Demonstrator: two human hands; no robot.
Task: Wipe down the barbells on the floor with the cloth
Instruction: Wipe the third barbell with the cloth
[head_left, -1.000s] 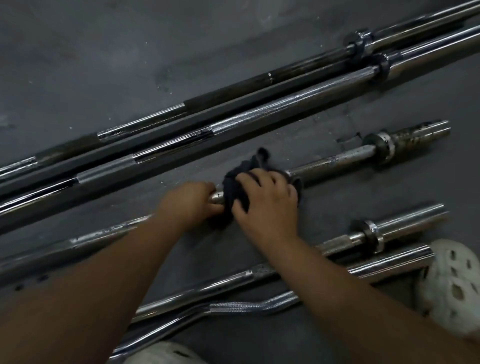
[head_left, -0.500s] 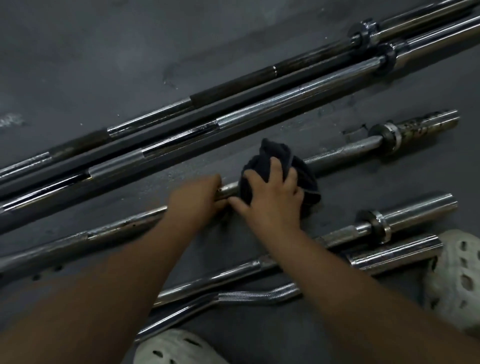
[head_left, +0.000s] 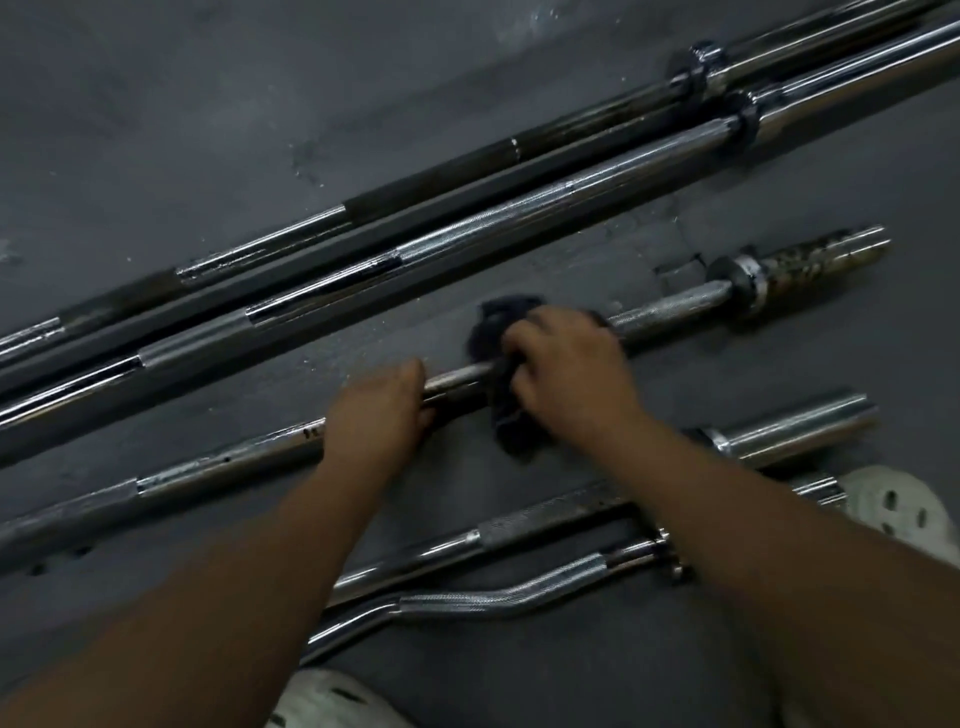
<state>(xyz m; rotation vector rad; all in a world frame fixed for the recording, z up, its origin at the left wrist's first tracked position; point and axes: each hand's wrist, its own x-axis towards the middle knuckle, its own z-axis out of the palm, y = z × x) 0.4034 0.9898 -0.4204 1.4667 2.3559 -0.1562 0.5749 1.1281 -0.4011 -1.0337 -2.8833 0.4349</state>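
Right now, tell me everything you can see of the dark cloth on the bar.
The crumpled dark cloth looks like soft black fabric. It is bunched around the shaft of the middle steel barbell with the rusty sleeve, showing above and below it. The right hand grips it against the bar, hiding its centre. The left hand holds bare shaft beside it, not touching the cloth.

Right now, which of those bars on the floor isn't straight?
The curl bar nearest the person, at the bottom of the view: its knurled shaft bends in waves, while the other bars all run straight.
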